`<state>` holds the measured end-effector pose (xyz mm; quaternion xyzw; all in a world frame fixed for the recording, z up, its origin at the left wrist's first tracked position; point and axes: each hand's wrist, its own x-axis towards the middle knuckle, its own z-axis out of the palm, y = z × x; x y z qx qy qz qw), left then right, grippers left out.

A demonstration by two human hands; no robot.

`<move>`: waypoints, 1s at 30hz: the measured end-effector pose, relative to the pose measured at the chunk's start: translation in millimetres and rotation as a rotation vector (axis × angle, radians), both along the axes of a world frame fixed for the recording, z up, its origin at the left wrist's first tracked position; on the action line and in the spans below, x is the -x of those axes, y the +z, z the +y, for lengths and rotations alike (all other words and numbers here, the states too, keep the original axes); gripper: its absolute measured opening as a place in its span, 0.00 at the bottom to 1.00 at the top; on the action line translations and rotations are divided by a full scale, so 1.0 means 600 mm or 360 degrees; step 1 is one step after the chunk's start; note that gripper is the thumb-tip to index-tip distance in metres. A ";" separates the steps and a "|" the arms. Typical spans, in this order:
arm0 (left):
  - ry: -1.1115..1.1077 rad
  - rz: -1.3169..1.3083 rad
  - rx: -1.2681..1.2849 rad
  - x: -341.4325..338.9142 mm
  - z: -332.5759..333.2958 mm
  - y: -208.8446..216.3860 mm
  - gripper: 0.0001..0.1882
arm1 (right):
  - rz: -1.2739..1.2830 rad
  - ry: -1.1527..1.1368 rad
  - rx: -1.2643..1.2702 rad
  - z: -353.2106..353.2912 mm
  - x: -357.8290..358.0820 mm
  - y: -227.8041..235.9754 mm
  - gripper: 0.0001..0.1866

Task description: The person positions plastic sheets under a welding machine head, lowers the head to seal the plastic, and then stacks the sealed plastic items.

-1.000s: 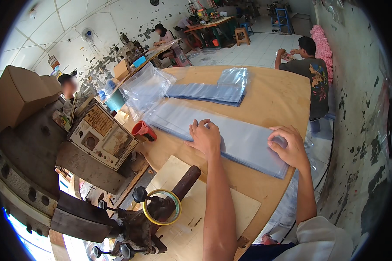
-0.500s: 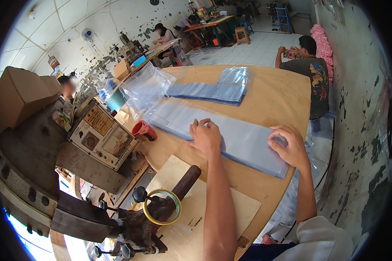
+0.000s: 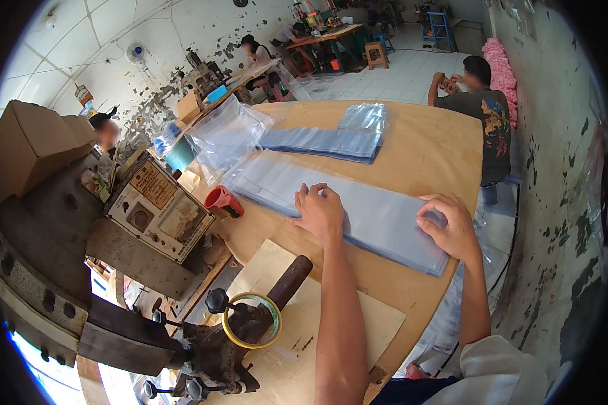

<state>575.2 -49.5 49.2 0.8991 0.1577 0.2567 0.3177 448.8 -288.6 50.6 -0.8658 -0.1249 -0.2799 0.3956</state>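
A long stack of clear bluish plastic sheets point(image 3: 378, 212) lies slantwise across the table. On its near middle part rests my left hand point(image 3: 319, 210), fingers bent and somewhat apart, the thumb reaching toward the near edge. My right hand point(image 3: 450, 226) is at the stack's right end, thumb and forefinger curled together in a pinch at the plastic. Its fingertips partly hide what lies between them. Beyond is a second, narrower stack of plastic sheets point(image 3: 317, 143), with a shiny folded plastic piece point(image 3: 363, 118) on its right end.
At the left stands a machine with a control box point(image 3: 161, 208); its dark arm carries a yellow ring point(image 3: 277, 331) over a pale board point(image 3: 378, 317). A red cup point(image 3: 223, 201) and crumpled clear plastic bags point(image 3: 226, 131) are near the table's left edge. A person point(image 3: 476, 115) sits beyond the far right corner.
My hands and the stack have hardly moved. Beyond the table, the seated person at the right has raised their hands nearer the head, and a person at the far bench has shifted.
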 end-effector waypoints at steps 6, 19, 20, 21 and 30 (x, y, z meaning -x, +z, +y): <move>0.0002 -0.0017 0.0008 0.000 0.003 -0.003 0.15 | -0.0006 -0.0006 0.0008 0.000 -0.002 -0.008 0.09; -0.0001 -0.0028 0.0024 0.001 0.002 0.000 0.15 | -0.0016 0.0020 0.0015 -0.003 -0.002 -0.002 0.11; -0.0003 -0.0034 0.0030 0.000 0.001 0.000 0.15 | -0.0021 0.0019 0.0020 -0.004 -0.002 -0.002 0.11; -0.0017 -0.0016 0.0045 0.001 0.000 0.000 0.15 | -0.0014 0.0022 0.0010 -0.004 -0.003 -0.004 0.11; 0.0007 -0.0047 0.0041 -0.001 0.005 -0.006 0.13 | -0.0026 0.0014 0.0017 0.001 -0.003 -0.003 0.13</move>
